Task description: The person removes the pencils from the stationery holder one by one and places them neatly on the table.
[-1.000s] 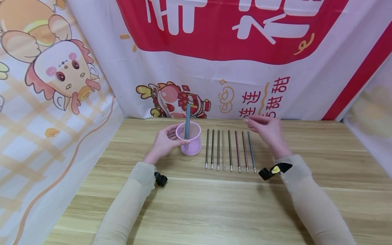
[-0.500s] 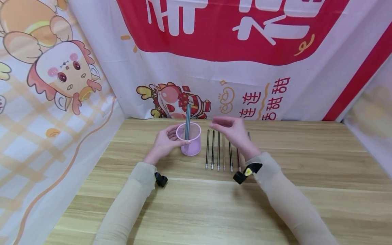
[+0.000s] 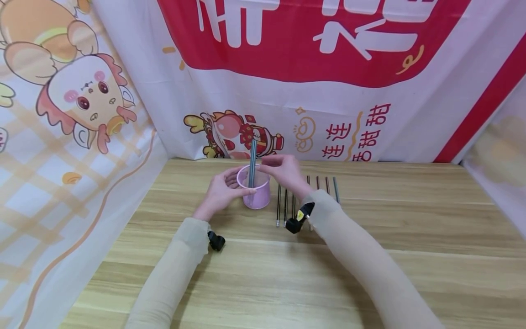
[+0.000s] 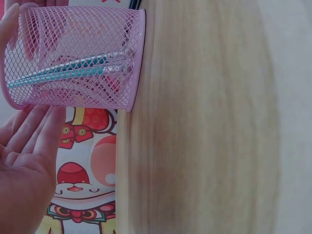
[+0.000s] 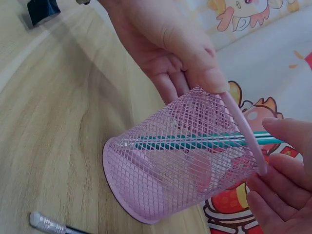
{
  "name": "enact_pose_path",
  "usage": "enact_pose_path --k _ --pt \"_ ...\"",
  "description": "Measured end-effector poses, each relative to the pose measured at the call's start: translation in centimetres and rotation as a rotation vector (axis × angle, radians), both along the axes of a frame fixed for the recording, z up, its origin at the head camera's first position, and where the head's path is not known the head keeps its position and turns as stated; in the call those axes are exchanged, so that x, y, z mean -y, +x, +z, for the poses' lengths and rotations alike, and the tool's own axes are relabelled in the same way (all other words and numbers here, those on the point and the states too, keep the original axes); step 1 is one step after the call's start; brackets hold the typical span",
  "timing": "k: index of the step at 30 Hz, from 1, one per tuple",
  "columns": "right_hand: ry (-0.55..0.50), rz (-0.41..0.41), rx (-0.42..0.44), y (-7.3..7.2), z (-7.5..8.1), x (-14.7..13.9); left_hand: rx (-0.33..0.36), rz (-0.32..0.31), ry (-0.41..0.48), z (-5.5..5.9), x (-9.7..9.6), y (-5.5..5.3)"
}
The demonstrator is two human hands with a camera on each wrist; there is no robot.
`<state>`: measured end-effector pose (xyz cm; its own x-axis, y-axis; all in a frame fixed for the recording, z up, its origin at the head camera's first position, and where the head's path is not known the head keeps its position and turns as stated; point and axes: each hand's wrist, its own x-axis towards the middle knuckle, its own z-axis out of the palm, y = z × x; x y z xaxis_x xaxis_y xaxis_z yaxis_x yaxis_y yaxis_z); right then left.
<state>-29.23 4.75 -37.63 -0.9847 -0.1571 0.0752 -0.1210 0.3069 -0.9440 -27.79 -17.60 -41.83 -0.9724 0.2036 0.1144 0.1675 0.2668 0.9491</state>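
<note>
A pink mesh pen holder (image 3: 260,198) stands upright on the wooden table. My left hand (image 3: 219,193) holds it from the left, thumb at the near rim and fingers round the far side. Two blue-green pencils (image 5: 195,142) lean inside, their eraser ends down and their tops above the rim. My right hand (image 3: 284,171) is at the right of the rim, thumb close to those pencils and fingers loosely bent beside the mesh in the right wrist view. Under my right hand and wrist lies a row of pencils, including black ones (image 3: 279,208), partly hidden.
At the row's right end, dark red pencils (image 3: 327,184) and a blue pencil (image 3: 336,188) show beyond my right wrist. The wooden table (image 3: 263,278) ends at a printed cloth backdrop (image 3: 230,100) close behind the holder. Black wrist cameras (image 3: 294,225) hang below both sleeves.
My right hand has moved left from the right end of the pencil row, across the row, to the holder's rim. The left hand and the holder have stayed in place.
</note>
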Motion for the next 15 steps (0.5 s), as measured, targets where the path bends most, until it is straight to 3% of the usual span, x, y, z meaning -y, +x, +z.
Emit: enact_pose_path --k 6,15 --pt "0.056 -0.009 -0.039 -0.9 -0.3 1.6 -0.001 -0.001 0.007 0.1 0.0 0.0" --pt "0.006 -0.057 -0.025 -0.6 -0.7 2.7 -0.001 0.008 -0.024 0.0 0.1 -0.2"
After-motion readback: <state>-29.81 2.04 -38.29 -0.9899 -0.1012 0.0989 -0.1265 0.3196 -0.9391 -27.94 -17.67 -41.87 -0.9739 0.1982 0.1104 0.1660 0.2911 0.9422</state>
